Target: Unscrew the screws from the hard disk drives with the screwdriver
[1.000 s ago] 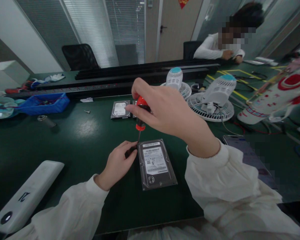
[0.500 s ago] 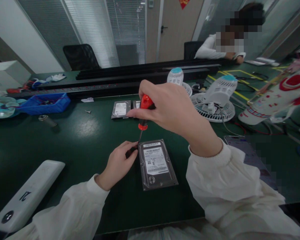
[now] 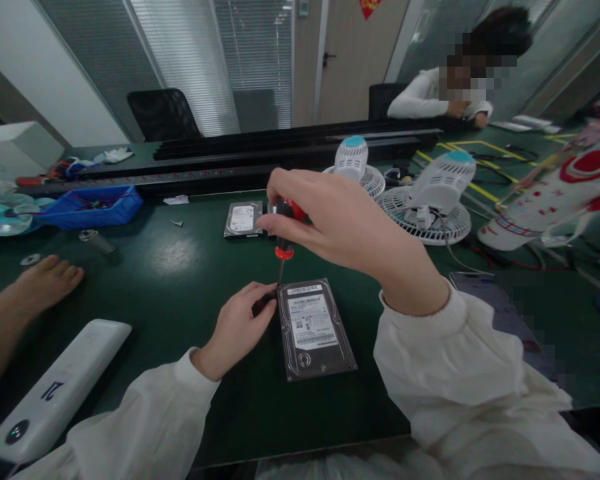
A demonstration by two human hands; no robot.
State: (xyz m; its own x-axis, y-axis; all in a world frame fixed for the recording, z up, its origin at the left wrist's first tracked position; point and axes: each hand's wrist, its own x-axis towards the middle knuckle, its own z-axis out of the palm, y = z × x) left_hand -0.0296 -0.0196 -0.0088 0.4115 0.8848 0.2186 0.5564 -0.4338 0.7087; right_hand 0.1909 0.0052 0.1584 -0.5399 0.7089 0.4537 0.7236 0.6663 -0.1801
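Observation:
A hard drive (image 3: 314, 330) with a white label lies flat on the green table (image 3: 180, 300). My right hand (image 3: 325, 213) is closed round the handle of a red and black screwdriver (image 3: 284, 244), held upright with its shaft pointing down at the drive's far left corner. At that same corner, the fingertips of my left hand (image 3: 240, 323) are pinched near the screwdriver's tip; whatever lies between them is too small to make out. Behind my right hand sit another hard drive (image 3: 243, 219) and part of one more, mostly hidden.
Another person's hand (image 3: 40, 283) rests at the left, near a metal cylinder (image 3: 96, 241) and a white device (image 3: 60, 393). Farther back are a blue tray (image 3: 93, 208) and white fans (image 3: 425, 207). A phone (image 3: 495, 313) lies right. A person (image 3: 425, 97) sits across.
Another person's hand has come in at the left with a small round object beside it. My right hand has turned slightly round the screwdriver handle. My left hand stays in place.

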